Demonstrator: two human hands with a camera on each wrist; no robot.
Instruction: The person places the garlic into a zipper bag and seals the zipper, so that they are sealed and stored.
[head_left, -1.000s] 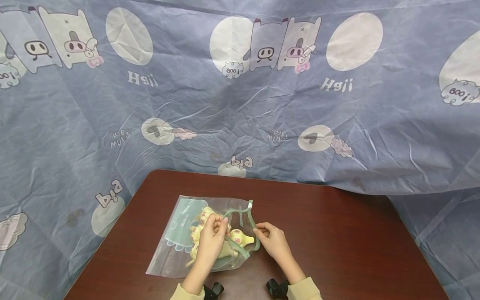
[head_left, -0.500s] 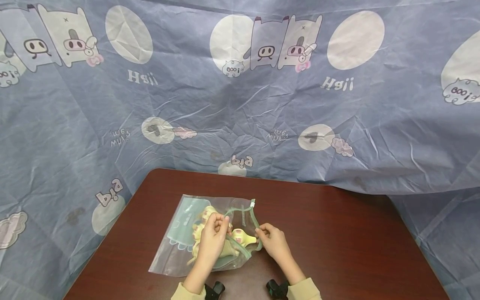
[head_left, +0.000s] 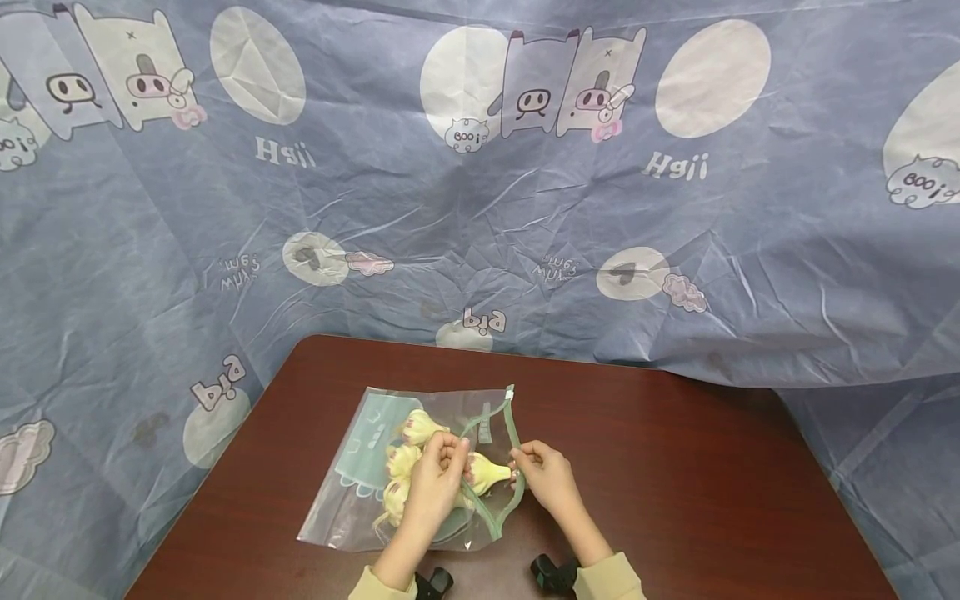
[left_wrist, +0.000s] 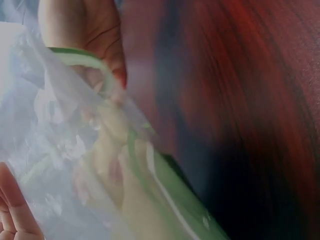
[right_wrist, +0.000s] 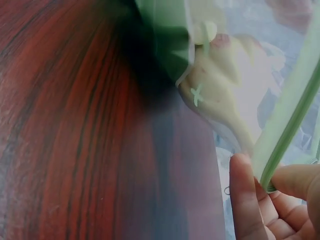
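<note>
A clear zip bag (head_left: 352, 492) with a green zip strip (head_left: 512, 425) lies on the dark red table (head_left: 675, 467). Inside are yellow toy figures (head_left: 408, 458) with pink marks. My left hand (head_left: 442, 471) pinches the near side of the bag's mouth. My right hand (head_left: 536, 467) pinches the green strip on the other side, so the mouth gapes between them. One yellow figure (head_left: 491, 475) pokes out at the mouth. In the right wrist view my fingers (right_wrist: 280, 200) pinch the green strip (right_wrist: 292, 125). The left wrist view shows the bag (left_wrist: 60, 150) and the strip (left_wrist: 165, 180) blurred.
A blue cloth (head_left: 480, 183) printed with cartoon pigs hangs behind and around the table. Two black wrist camera mounts (head_left: 555, 573) show at the bottom edge. Bare table lies to the right of the bag.
Both hands have drawn closer together at the bag's mouth. The green strip now stands straighter and the bag has shifted slightly away from me.
</note>
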